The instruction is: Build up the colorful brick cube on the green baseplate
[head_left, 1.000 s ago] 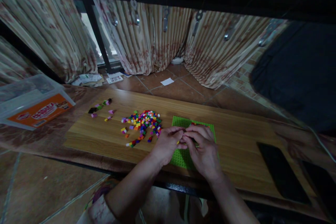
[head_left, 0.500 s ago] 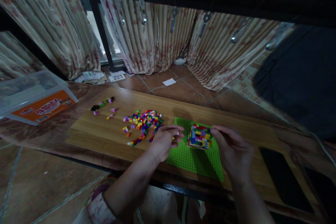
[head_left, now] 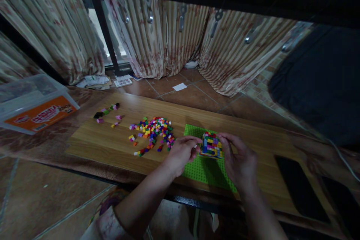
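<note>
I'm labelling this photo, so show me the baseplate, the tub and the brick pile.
Baseplate (head_left: 198,170): head view, bare studded part.
Tub (head_left: 42,114): head view, its orange front.
Brick pile (head_left: 157,129): head view, middle of the heap.

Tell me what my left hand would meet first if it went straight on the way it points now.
Your left hand would probably meet the brick build first, just beyond its fingers; depth is unclear, so they may already touch.

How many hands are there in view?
2: the left hand by the left side of the block build, the right hand at its right side. None seems hidden.
</note>
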